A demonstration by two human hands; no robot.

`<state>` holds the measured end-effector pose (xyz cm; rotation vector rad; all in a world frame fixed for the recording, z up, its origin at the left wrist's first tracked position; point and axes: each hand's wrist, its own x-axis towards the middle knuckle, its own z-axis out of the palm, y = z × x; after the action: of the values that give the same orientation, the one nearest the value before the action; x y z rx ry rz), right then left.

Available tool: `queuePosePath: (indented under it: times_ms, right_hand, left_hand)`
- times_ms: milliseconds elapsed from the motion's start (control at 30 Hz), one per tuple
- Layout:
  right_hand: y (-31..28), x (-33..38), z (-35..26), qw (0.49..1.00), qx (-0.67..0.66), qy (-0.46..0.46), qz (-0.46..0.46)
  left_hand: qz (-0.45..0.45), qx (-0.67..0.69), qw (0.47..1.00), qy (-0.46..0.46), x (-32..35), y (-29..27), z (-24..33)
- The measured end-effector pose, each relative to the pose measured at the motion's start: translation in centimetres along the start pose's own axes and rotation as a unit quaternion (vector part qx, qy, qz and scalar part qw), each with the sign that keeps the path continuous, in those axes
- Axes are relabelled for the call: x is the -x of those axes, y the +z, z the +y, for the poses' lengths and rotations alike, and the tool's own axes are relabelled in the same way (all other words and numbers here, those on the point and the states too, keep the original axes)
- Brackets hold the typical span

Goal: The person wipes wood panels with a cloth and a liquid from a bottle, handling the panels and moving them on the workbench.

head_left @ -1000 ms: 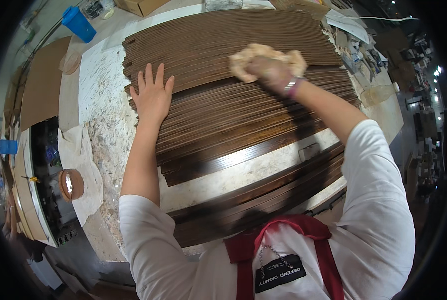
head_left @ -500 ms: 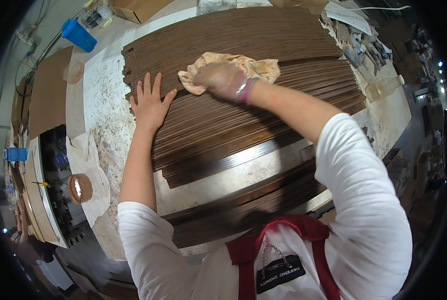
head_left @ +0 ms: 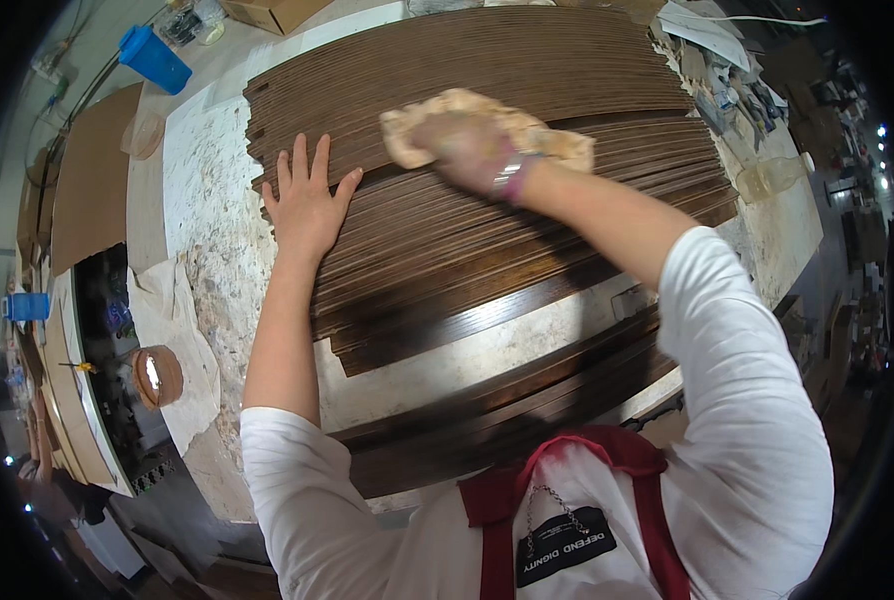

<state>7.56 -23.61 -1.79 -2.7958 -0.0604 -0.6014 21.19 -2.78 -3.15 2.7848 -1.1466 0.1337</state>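
Note:
Many narrow dark-brown wooden strips (head_left: 447, 235) lie packed side by side across the table. My left hand (head_left: 308, 205) rests flat on their left ends, fingers spread. Farther right, my right hand (head_left: 467, 150), smeared by motion, presses a crumpled pale-orange cloth (head_left: 567, 148) onto the strips. The cloth bunches out beyond the fingers on both sides, and the fingertips are hidden in it. A stained glove or coating seems to cover that hand; a shiny band circles the wrist.
Nearer to me lie more dark wooden boards (head_left: 507, 400). On the left stand a round tub of brown liquid (head_left: 157, 377) and a blue cup (head_left: 155, 60). Brushes and tools (head_left: 732, 110) crowd the far right corner, beside a clear bottle (head_left: 770, 178). The tabletop (head_left: 212, 200) is paint-spattered.
My right hand has slid the cloth to the right along the strips. My left hand keeps its place on the strips' left ends.

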Motion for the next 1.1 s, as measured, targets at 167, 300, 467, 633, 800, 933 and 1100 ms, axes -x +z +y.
queuePosePath:
  times_ms: [167,300,467,633,800,933,1100]
  right_hand:
    - [-6.8,5.9,7.8,0.988,0.153,-0.006,-0.027]
    - [0.5,0.4,2.1,0.997,0.013,-0.073,0.011]
    - [0.4,0.2,1.0,0.993,-0.066,-0.084,0.053]
    - [-10.8,9.3,11.8,0.966,0.107,0.233,-0.032]
    - [-10.7,3.8,6.1,0.976,0.015,0.215,-0.040]
    - [-2.6,-0.7,1.2,0.998,0.011,0.053,-0.038]
    - [-4.0,3.7,6.8,0.999,-0.010,-0.040,0.013]
  left_hand:
    - [-0.001,-0.005,1.000,-0.005,0.0,-0.4,0.9]
    - [-0.021,-0.009,1.000,-0.015,-0.2,-0.2,0.6]
    - [-0.051,0.000,0.999,-0.004,-0.8,-0.8,0.4]
    - [-0.042,0.053,0.998,-0.002,-2.1,-1.6,-0.8]
    - [0.035,-0.002,0.999,-0.015,-3.4,-0.2,0.3]
    - [-0.007,0.002,1.000,-0.007,-3.5,0.1,0.7]
    - [0.006,0.000,1.000,0.000,-3.1,0.5,-0.1]
